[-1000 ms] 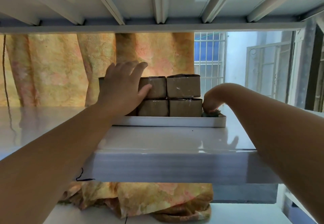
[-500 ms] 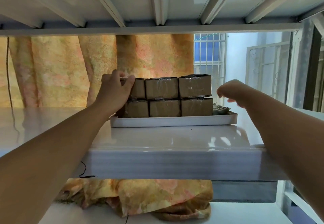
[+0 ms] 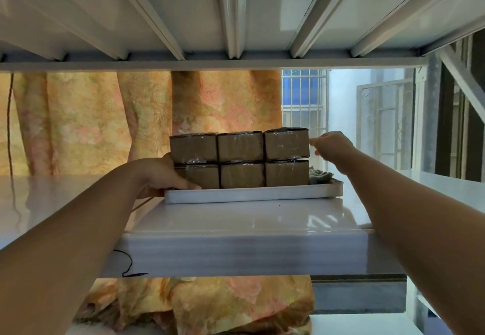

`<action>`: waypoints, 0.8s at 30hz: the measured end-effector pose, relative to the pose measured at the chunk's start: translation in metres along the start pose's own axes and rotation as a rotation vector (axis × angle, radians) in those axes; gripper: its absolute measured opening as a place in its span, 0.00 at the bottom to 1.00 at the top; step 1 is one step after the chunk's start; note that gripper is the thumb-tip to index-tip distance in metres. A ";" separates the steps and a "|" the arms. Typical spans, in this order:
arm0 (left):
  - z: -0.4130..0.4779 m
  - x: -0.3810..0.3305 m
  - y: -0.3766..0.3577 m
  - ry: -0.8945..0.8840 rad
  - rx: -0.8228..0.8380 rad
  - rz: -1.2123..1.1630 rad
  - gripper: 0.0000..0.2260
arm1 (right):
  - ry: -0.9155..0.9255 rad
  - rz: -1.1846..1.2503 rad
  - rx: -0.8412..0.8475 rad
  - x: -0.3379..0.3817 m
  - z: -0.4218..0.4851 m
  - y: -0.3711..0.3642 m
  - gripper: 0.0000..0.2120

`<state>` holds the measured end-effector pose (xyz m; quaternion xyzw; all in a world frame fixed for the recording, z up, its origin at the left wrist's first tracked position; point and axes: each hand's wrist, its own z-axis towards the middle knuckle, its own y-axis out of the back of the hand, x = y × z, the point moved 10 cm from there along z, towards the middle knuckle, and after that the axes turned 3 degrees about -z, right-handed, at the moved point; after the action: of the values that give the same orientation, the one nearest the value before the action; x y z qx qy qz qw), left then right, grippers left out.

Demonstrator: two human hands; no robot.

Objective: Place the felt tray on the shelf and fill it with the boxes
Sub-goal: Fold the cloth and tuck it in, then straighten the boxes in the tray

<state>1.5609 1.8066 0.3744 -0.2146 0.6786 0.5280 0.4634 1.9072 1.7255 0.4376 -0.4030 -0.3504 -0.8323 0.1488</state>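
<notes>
The felt tray (image 3: 249, 194) sits on the white shelf (image 3: 236, 222), its pale rim facing me. Several brown boxes (image 3: 240, 160) wrapped in clear film stand in it, in two rows of three, one row on top of the other. My left hand (image 3: 157, 176) wraps round the left end of the lower left box (image 3: 199, 177), with the thumb lying across its front just above the tray rim; its fingers are hidden behind. My right hand (image 3: 332, 147) reaches in from the right, and its fingertips touch the right edge of the upper right box (image 3: 286, 143).
A crumpled grey-green cloth (image 3: 320, 176) lies in the tray's right end. The ribbed underside of the upper shelf (image 3: 236, 20) hangs close overhead. An orange patterned curtain (image 3: 105, 124) hangs behind. A barred window (image 3: 304, 98) is at the right. A black cord (image 3: 127, 261) dangles at the shelf's front edge.
My left hand has dropped from the upper left box to the lower left box at the tray's end. My right hand has moved left to the upper right box.
</notes>
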 end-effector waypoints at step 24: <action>-0.014 -0.019 -0.009 -0.163 0.034 0.068 0.68 | -0.069 -0.005 0.266 0.000 -0.014 -0.027 0.10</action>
<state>1.5712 1.7873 0.3859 -0.1398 0.6544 0.5478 0.5022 1.8848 1.7350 0.4185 -0.4070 -0.4634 -0.7647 0.1867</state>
